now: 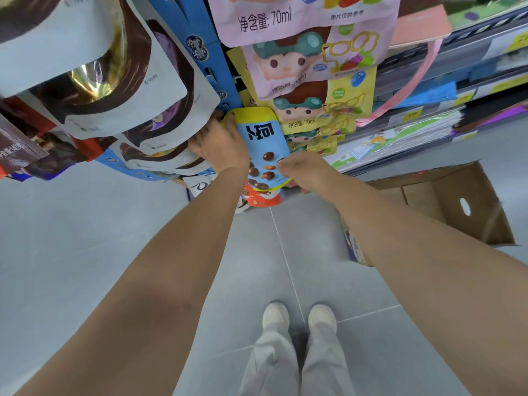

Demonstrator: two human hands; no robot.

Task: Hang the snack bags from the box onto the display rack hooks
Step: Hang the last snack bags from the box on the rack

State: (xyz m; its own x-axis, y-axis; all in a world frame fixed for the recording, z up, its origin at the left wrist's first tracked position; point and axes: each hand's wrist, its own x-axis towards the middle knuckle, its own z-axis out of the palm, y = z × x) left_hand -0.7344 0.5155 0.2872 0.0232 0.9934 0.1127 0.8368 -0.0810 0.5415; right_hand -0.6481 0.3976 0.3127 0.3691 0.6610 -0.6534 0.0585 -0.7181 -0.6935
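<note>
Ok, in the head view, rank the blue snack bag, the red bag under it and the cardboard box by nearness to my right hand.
1. blue snack bag: pinched at its lower right edge by the right hand.
2. red bag: hanging just below, slightly left.
3. cardboard box: on the floor, off to the right.

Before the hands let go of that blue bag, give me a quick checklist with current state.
1. Left hand grips the top of the blue snack bag: ok.
2. Right hand pinches the bag's lower right edge: ok.
3. Bag's hang hole seated on a rack hook: cannot tell, the left hand hides it.
4. Printed front faces outward: ok.
5. Bag hangs apart from the red bag below: not ok, its bottom overlaps it.
6. Stock left in the cardboard box: cannot tell, the visible part looks bare and the right arm covers the rest.
</note>
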